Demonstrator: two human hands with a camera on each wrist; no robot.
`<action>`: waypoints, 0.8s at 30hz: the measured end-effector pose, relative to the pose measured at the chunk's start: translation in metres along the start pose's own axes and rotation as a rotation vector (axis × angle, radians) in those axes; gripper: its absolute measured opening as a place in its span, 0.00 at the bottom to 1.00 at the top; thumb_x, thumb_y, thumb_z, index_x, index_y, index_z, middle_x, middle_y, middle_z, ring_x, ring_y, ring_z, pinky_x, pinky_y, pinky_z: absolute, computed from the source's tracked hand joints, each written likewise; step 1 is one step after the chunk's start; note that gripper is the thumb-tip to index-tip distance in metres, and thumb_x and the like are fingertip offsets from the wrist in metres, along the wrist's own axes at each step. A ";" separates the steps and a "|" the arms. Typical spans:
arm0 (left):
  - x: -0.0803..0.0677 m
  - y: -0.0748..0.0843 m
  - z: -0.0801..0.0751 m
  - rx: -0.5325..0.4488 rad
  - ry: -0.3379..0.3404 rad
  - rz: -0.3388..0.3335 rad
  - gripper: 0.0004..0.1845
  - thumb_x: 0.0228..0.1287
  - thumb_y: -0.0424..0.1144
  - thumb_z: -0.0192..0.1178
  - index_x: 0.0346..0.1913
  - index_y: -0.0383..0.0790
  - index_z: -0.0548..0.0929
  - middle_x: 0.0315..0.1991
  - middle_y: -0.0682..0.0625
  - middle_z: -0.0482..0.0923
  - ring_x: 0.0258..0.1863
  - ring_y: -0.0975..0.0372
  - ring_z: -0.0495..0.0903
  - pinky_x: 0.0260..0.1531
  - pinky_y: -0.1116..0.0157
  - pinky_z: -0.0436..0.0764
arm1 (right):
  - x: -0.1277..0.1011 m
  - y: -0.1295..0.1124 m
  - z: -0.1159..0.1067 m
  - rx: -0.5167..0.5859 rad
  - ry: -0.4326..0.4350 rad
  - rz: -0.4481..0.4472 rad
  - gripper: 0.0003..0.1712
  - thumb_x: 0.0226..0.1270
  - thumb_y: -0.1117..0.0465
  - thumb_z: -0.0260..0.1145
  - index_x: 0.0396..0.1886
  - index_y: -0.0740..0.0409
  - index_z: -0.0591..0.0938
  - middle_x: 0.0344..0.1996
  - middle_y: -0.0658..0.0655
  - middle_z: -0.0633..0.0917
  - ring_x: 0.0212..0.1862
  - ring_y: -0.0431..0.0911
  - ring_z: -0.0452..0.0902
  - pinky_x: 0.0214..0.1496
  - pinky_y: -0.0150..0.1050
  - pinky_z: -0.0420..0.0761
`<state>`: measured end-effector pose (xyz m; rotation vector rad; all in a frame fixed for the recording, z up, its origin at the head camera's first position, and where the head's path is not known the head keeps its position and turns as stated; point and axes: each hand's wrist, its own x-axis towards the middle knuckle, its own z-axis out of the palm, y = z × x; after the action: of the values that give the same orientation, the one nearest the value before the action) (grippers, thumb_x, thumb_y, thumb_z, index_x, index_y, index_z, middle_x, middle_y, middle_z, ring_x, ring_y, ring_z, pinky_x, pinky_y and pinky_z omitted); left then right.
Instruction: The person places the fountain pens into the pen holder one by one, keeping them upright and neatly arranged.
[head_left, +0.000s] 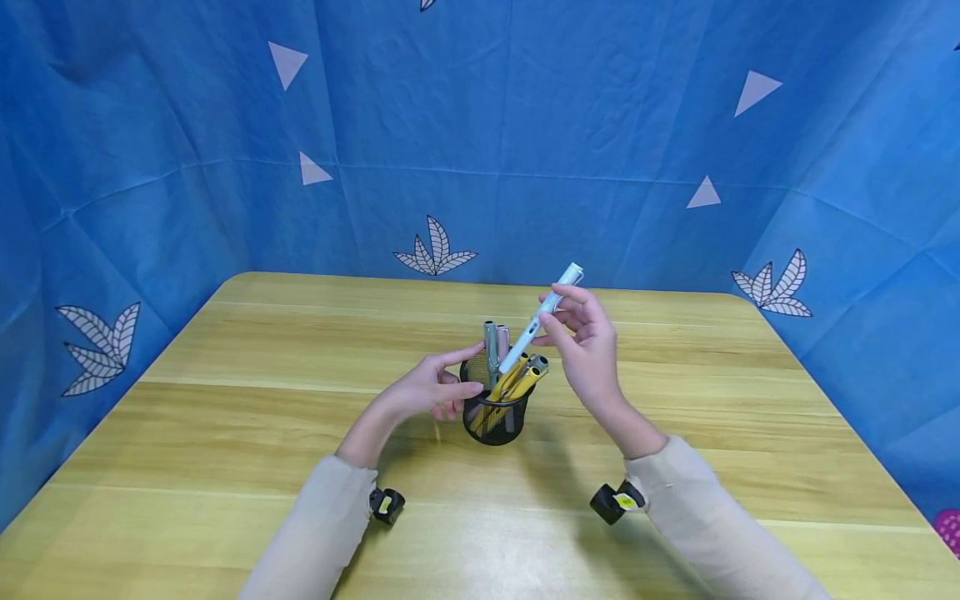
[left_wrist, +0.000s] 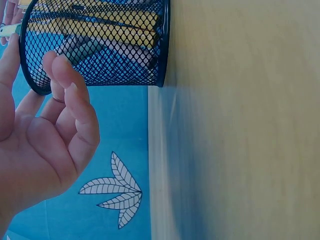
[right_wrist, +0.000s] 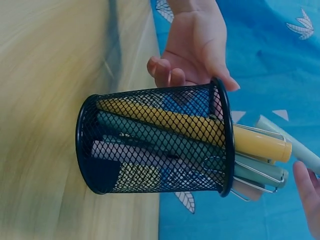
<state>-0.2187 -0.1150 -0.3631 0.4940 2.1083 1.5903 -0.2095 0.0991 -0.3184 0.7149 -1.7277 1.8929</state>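
A black wire-mesh pen cup [head_left: 493, 423] stands upright on the table, with several pens in it. Its rim lies between the thumb and forefinger of my left hand [head_left: 420, 390], whose other fingers curl loosely beside the mesh. My right hand [head_left: 591, 354] pinches a light blue capped pen [head_left: 527, 335], tilted above the cup. The pen's lower end overlaps the cup's mouth in the head view; whether it has entered cannot be told. Yellow pens [right_wrist: 260, 142], a green pen [right_wrist: 262, 171] and a pinkish pen [right_wrist: 247, 191] stick out past the rim in the right wrist view.
The wood-grain table [head_left: 247, 433] extends around the cup on every side. Blue cloth [head_left: 562, 125] with leaf and triangle prints hangs behind and beside it. Black wrist cameras [head_left: 387, 506] sit at both sleeves. A pink object [head_left: 948, 529] shows at the far right edge.
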 end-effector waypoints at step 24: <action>0.001 -0.003 -0.001 0.020 -0.001 0.022 0.35 0.60 0.42 0.58 0.68 0.56 0.55 0.17 0.46 0.71 0.15 0.59 0.69 0.16 0.68 0.70 | -0.007 0.003 0.004 -0.136 -0.090 -0.055 0.38 0.57 0.78 0.58 0.66 0.60 0.56 0.39 0.70 0.78 0.33 0.42 0.78 0.30 0.39 0.80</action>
<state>-0.2201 -0.1160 -0.3658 0.5259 2.1266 1.5824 -0.2060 0.0948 -0.3250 0.7971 -1.8525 1.7115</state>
